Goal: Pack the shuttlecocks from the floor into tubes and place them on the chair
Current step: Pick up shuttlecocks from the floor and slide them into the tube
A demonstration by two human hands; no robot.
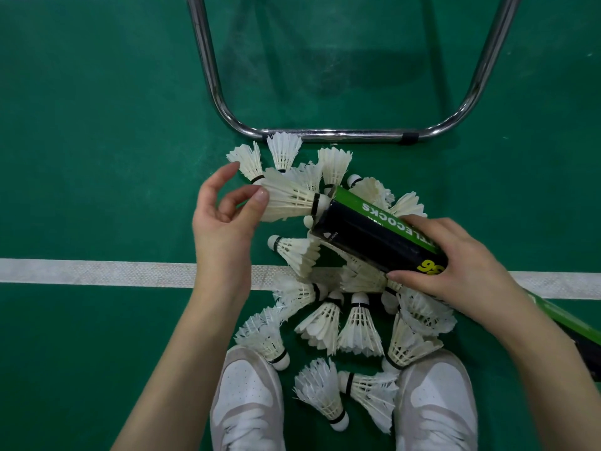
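Observation:
Several white feather shuttlecocks (359,327) lie in a heap on the green court floor between my shoes and the chair frame. My right hand (455,268) grips a black and green shuttlecock tube (374,232), tilted with its open mouth toward the upper left. One shuttlecock (292,198) sits cork-first at the tube's mouth. My left hand (227,209) touches that shuttlecock's feather skirt with thumb and fingertips, fingers loosely curved.
The chrome tube frame of the chair (341,133) stands just beyond the heap. A white court line (97,271) crosses the floor. A second green tube (572,323) lies under my right forearm. My two white shoes (247,398) bracket the heap's near side.

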